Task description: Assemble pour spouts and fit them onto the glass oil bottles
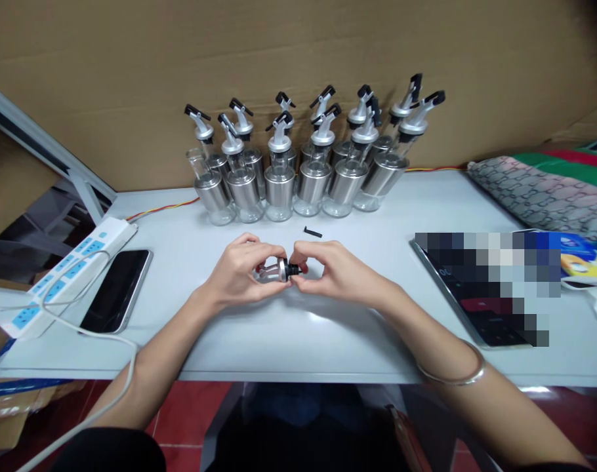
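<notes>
Pourer (283, 270) — seemingly in both hands (233, 272) (345, 272)

The left hand (252, 269) and right hand (323, 265) are bare, as are the forearms. A thin, smooth, silver-coloured bangle (456, 382) rings the right forearm by the front edge of the counter (298, 347). On the left arm, a plain black sleeve (109, 452) shows. Below that edge the clothing (298, 436) is near-black, dimly bluish closest to the counter.

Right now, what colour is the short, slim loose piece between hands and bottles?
Black; the short, slim piece shows best in the head view.
</notes>
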`<state>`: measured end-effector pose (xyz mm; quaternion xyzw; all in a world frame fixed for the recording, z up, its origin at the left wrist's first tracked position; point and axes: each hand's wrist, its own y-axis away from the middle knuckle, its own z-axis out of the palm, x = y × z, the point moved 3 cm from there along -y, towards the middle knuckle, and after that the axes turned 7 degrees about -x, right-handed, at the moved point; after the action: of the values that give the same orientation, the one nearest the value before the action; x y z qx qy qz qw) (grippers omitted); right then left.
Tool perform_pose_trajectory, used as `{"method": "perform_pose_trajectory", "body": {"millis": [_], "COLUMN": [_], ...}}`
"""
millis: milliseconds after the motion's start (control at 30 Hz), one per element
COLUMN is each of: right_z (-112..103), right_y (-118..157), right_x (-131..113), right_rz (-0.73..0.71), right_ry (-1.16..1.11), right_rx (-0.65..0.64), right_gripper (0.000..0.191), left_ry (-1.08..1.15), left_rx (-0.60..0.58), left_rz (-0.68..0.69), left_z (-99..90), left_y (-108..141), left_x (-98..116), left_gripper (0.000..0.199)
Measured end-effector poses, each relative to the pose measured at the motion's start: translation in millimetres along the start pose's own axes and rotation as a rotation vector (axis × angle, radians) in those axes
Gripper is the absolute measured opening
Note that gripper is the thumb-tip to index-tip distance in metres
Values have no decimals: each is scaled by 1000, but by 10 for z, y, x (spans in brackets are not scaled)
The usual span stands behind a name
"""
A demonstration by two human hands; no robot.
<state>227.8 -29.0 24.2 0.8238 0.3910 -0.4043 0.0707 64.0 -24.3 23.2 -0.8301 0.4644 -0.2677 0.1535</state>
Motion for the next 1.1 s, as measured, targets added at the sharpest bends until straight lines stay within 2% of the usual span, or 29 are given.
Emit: {"method": "perform_pose_trajectory", "body": {"millis": [233,367,633,900,1000,1100], "right_z": [14,0,-16,23,-1,-40], "right_y": [-9,-7,0,25,24,15], "right_x": [-35,-62,-127,-127,-78,25], "right_rz": [-84,-105,-106,-156,-102,42], "right_ry": [72,63,61,100,77,-73], "right_rx": [40,39,32,48,62,110], "right_gripper": [14,12,17,14,9,12], "left_ry": [111,236,583,831,802,655], "left_rx": [-16,-49,-174,-308,-250,-87], "left_rz": [-66,-182,-483,-580,-557,-513], "left_z": [-8,-3,32,58,85,112], "left_y": [4,19,24,11,29,52], "left_x": [-42,-93,-160,-195,-230,-252], "left_gripper": [24,28,37,35,36,40]}}
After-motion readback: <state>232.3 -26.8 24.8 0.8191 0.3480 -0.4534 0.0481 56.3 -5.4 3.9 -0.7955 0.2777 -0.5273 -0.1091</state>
